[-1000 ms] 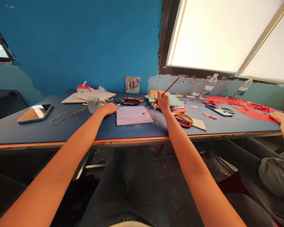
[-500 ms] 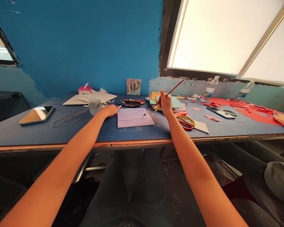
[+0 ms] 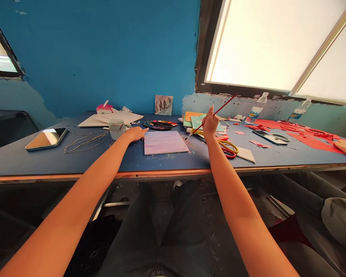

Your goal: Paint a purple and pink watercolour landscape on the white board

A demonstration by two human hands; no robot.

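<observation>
Right hand [image 3: 211, 122] grips slanted brush [image 3: 225, 104] | painted panel [image 3: 165, 143] lies just left of its tip | left hand [image 3: 135, 134] at far-left corner, hold unclear

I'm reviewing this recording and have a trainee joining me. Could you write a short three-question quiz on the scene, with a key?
1. Which of the person's hands holds the red paintbrush?

2. True or false: the paint palette lies on the far side of the lilac painted board from the person.

3. Which of these stands closest to the left hand?
A) a water bottle
B) the clear cup
C) the pink box

Key:
1. The right hand.
2. True; the palette is toward the wall.
3. B.
</observation>
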